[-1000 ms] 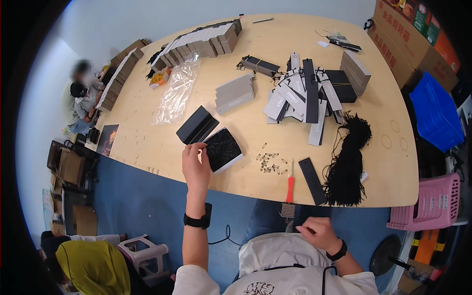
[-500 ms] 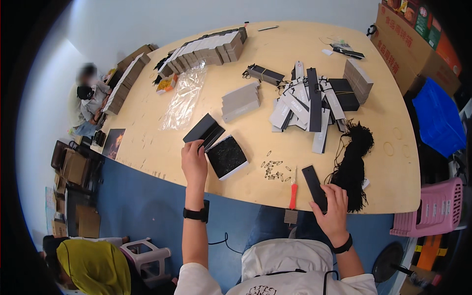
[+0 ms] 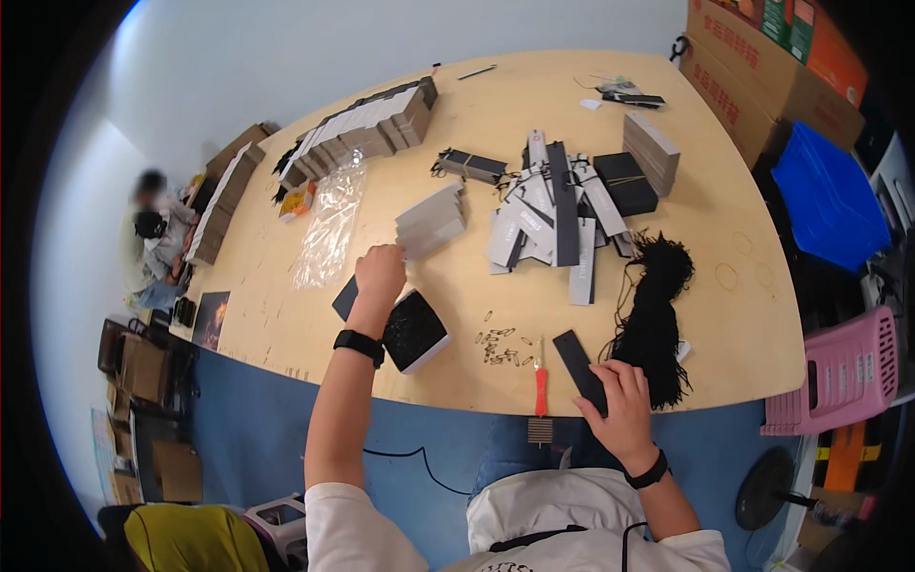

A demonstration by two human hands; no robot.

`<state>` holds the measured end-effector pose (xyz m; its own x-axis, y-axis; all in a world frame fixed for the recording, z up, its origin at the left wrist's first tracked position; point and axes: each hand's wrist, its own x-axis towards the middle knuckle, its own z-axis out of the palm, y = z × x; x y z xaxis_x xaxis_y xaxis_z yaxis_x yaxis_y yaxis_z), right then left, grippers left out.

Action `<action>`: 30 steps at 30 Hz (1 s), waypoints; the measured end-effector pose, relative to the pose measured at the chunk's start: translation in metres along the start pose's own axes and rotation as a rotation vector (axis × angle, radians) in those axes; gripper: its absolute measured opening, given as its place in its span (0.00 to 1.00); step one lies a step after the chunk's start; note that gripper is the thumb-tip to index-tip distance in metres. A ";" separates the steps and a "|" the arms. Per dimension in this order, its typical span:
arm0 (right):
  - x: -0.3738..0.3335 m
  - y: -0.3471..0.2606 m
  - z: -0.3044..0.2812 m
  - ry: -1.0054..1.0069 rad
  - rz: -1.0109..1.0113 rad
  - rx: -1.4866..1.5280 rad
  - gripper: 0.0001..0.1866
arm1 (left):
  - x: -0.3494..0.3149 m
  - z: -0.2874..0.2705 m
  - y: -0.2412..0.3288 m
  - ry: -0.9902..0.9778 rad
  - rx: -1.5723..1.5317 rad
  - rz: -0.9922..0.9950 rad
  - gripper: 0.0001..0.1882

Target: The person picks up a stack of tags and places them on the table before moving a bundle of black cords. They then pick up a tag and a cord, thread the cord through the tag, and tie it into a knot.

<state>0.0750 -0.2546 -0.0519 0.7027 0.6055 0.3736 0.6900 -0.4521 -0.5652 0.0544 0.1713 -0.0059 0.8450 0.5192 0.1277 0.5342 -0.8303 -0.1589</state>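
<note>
My left hand (image 3: 380, 276) is at the near left end of a stack of grey cards (image 3: 431, 221). Its fingers are curled down, and their tips are hidden behind the knuckles. Under that forearm lies a white-sided box (image 3: 416, 332) full of small black pieces, with a dark box part (image 3: 346, 298) beside it, partly covered. At the table's front edge my right hand (image 3: 621, 405) grips the near end of a long black card tag (image 3: 578, 367), thumb on one side and fingers on the other. A red-handled pointed tool (image 3: 540, 389) lies left of it.
Small metal clips (image 3: 500, 351) lie scattered mid-table. A bundle of black cords (image 3: 653, 319) is at the right, behind it a heap of grey and black tags (image 3: 548, 219). Clear plastic film (image 3: 329, 224) and a long row of stacked cards (image 3: 362, 133) stand further left.
My left hand has moved from the dark box part forward to the grey card stack. My right hand keeps its hold on the black tag. The whole view has shifted slightly.
</note>
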 end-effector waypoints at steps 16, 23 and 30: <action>-0.003 0.004 0.000 0.043 -0.026 0.036 0.24 | 0.009 -0.001 -0.006 0.081 -0.398 -0.105 0.07; -0.001 0.004 0.001 0.033 -0.036 0.040 0.23 | 0.008 -0.002 -0.008 0.133 -0.462 -0.087 0.06; -0.004 0.002 0.000 0.035 -0.038 0.020 0.23 | 0.002 0.002 -0.005 0.184 -0.379 -0.096 0.04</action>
<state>0.0737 -0.2579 -0.0551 0.6821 0.5986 0.4201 0.7128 -0.4159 -0.5647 0.0536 0.1769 -0.0069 0.7553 0.5817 0.3019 0.5352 -0.8133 0.2283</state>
